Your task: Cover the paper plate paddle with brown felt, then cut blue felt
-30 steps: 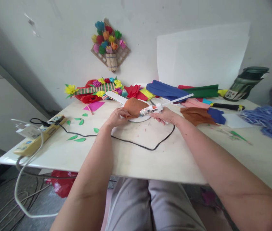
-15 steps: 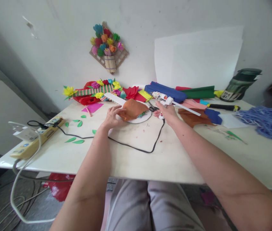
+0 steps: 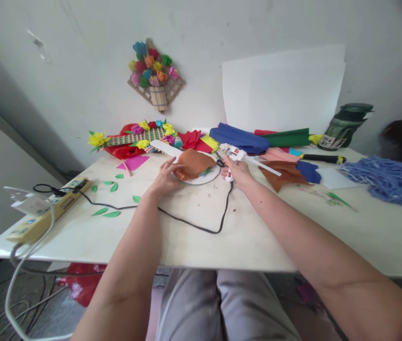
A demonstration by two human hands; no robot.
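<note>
My left hand (image 3: 166,176) grips the left edge of a white guitar-shaped cutout (image 3: 163,147), whose rounded end is partly covered by crumpled brown paper (image 3: 196,163). A bit of green shows under the paper's right side. In my right hand (image 3: 238,171) is a white hot glue gun (image 3: 234,152), its nozzle pointing left and a long white glue stick (image 3: 267,166) sticking out behind. Black-handled scissors (image 3: 220,163) lie between the cutout and the gun, partly hidden by my right fingers.
A black cord (image 3: 187,223) runs from the gun to a power strip (image 3: 50,210) at left. Green paper leaves (image 3: 112,214) lie nearby. Behind are a flower-decorated craft (image 3: 133,138) and coloured paper rolls (image 3: 240,137). At right stand a bottle (image 3: 345,127) and blue yarn (image 3: 396,182).
The view has shifted slightly. My right hand has lowered the glue gun a little beside the cutout. My left hand keeps its hold on the cutout's edge.
</note>
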